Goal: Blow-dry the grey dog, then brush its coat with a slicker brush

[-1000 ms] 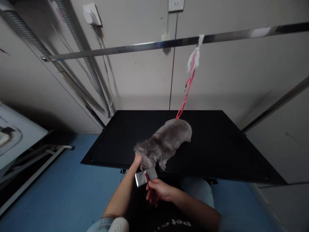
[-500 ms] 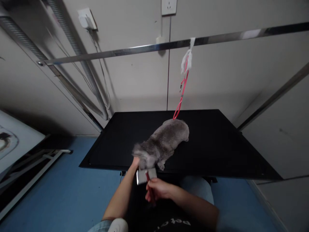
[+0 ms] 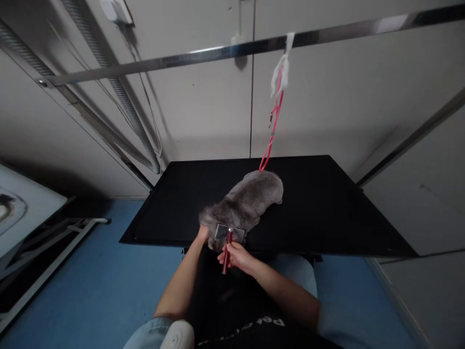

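A small grey dog (image 3: 250, 196) with a short-clipped body is on the black grooming table (image 3: 312, 208), its head toward me at the near edge. My left hand (image 3: 203, 233) holds the dog at the side of its head, the fingers mostly hidden in fur. Wrapped round the dark red handle of a slicker brush (image 3: 227, 249), my right hand (image 3: 235, 256) keeps the brush's wide flat head against the fur near the dog's head and chest. The bristle side faces away from me.
A pink grooming loop (image 3: 267, 157) hangs from a metal bar (image 3: 218, 52) by a white cloth tie (image 3: 281, 75), down to the dog's rear. Ribbed hoses (image 3: 127, 106) run along the wall at left. A white unit (image 3: 29, 208) stands left of the table.
My right hand has moved the slicker brush up and forward, from just below the dog's head onto its fur. My left hand stays at the head. The view has tilted down slightly.
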Tool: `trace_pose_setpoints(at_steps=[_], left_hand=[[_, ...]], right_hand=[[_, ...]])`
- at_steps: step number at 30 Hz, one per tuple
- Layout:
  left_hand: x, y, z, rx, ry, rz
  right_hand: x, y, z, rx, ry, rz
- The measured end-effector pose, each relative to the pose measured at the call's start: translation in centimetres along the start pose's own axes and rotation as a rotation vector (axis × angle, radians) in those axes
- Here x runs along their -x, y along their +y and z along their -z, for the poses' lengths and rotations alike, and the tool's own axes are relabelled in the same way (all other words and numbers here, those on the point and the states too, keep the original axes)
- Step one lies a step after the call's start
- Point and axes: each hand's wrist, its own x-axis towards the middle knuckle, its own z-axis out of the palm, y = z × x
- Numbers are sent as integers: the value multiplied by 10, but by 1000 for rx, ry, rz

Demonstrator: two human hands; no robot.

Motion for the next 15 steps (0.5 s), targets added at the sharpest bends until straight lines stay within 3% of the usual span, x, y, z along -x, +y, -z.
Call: trace_pose_setpoints(at_steps=[3,5,8,10,14,15], left_hand=[[-1,2,6,-26,-50,9],[0,2,13,-50,-108,22],[9,0,29,-68,-178,18],[22,-4,40,-89,-214,-28],[50,-13,47,-256,-302,-209],[54,-14,44,-300,-326,-242]], right_hand=[[6,10,7,44,-129,-176],[11,16,10,81,-243,-217],[15,16,12,119,-134,-51],[18,17,13,161,-43,-30],[41,38,21,353,-295,-295],[49,43,24,396,-288,-301]])
